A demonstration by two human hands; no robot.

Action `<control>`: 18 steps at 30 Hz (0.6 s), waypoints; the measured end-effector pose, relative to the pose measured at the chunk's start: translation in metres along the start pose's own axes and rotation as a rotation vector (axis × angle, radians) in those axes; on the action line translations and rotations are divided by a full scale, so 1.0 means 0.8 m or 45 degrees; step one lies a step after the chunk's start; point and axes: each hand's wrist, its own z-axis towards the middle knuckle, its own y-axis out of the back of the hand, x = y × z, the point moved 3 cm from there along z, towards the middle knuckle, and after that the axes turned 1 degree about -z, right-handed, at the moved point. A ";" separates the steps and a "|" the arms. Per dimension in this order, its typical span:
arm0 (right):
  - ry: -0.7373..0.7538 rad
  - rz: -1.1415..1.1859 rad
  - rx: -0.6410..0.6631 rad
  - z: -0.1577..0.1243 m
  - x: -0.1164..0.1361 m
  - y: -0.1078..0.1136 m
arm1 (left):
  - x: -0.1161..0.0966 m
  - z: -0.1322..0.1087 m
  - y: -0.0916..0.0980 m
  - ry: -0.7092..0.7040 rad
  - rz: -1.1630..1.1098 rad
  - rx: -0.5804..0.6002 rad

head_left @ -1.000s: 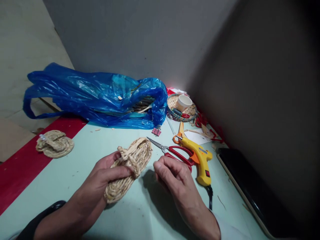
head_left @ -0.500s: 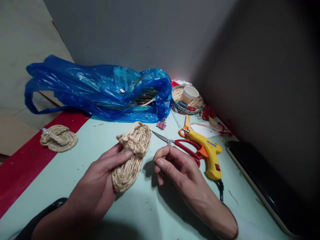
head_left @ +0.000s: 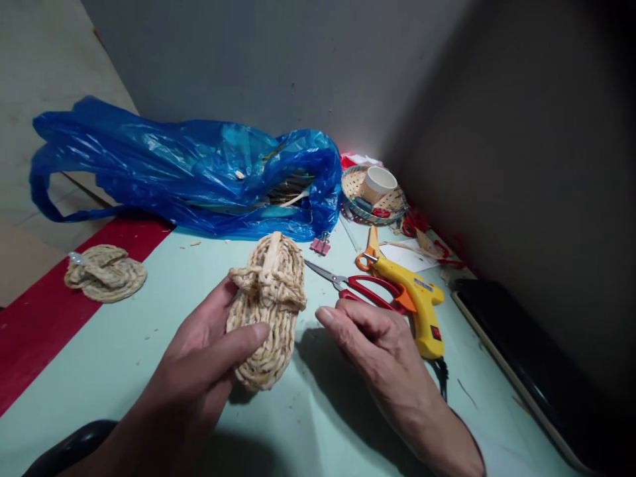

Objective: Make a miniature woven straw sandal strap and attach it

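Note:
A small slipper (head_left: 268,311) woven from pale plaited straw, with a strap across its upper part, is in my left hand (head_left: 209,361). The thumb presses on the sole and the fingers pass behind it. Just right of the slipper, my right hand (head_left: 380,358) is closed, its thumb against the curled index finger; nothing shows in it. Beyond that hand lie red-handled scissors (head_left: 368,288), blades toward the slipper. A yellow and orange glue gun (head_left: 417,298) lies beside them. At the left rests a second woven straw piece (head_left: 112,273) with a clear bead-like bit on it.
Across the back lies a blue plastic bag (head_left: 189,172), its mouth showing straw-like strips. A shallow woven basket (head_left: 352,185) holds a white cup (head_left: 380,182). Near the bag sits a pink binder clip (head_left: 320,245). A black flat device (head_left: 517,358) lies along the right.
The slipper has turned more upright and faces me more. My left thumb has slid down from the strap to the sole. My right hand has shifted slightly right, thumb now along the index finger.

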 end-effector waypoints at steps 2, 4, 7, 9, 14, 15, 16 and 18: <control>0.022 -0.011 -0.050 -0.001 0.003 0.002 | 0.001 -0.001 0.000 0.019 0.028 -0.028; 0.032 -0.004 -0.082 -0.001 0.004 0.005 | 0.001 -0.002 0.000 0.030 0.049 -0.044; 0.076 0.097 -0.102 -0.001 0.004 0.009 | 0.002 -0.002 -0.002 0.016 0.042 -0.040; 0.070 0.184 -0.091 0.000 0.002 0.010 | 0.002 -0.002 -0.004 -0.021 0.026 -0.039; -0.156 0.223 0.146 0.001 -0.001 -0.003 | 0.004 -0.003 -0.009 -0.110 0.071 -0.076; -0.170 0.190 0.174 0.001 0.000 -0.005 | 0.005 -0.004 -0.009 -0.109 0.090 -0.079; -0.171 0.148 0.187 0.001 0.001 -0.008 | 0.007 -0.004 -0.009 -0.102 0.107 -0.078; -0.152 0.073 0.180 0.001 0.002 -0.011 | 0.010 -0.005 -0.009 -0.086 0.133 -0.074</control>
